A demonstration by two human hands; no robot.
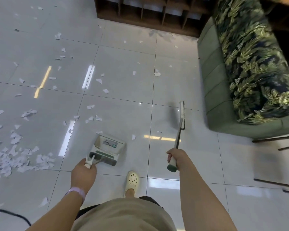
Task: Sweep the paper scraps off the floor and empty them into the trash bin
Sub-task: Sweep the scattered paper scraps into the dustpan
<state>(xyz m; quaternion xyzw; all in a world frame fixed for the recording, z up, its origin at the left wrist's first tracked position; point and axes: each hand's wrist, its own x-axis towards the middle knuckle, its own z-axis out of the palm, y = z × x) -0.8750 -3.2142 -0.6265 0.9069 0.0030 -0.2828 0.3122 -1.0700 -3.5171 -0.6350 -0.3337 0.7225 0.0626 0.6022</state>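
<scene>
Scraps (15, 155) lay heaped at the left of the tiled floor (198, 164), others scattered ahead. The left hand (83, 172) gripped the dustpan (107, 150) handle, pan low, probably ready to receive; the right hand (175, 158) clasped the broom (181, 120), bristles near the sofa (223, 97). No bin showed.

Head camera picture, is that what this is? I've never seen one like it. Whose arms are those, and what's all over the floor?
Yes, a camera worn on a person's head looks down, so you see their own arms from above. No machine here. The left hand grips the handle of a dustpan standing on the tiled floor. The right hand grips the end of a broom, whose brush head is out in front near a green sofa. White paper scraps are scattered widely, thickest at the left. One pale clog shows below. No trash bin is in view.
</scene>
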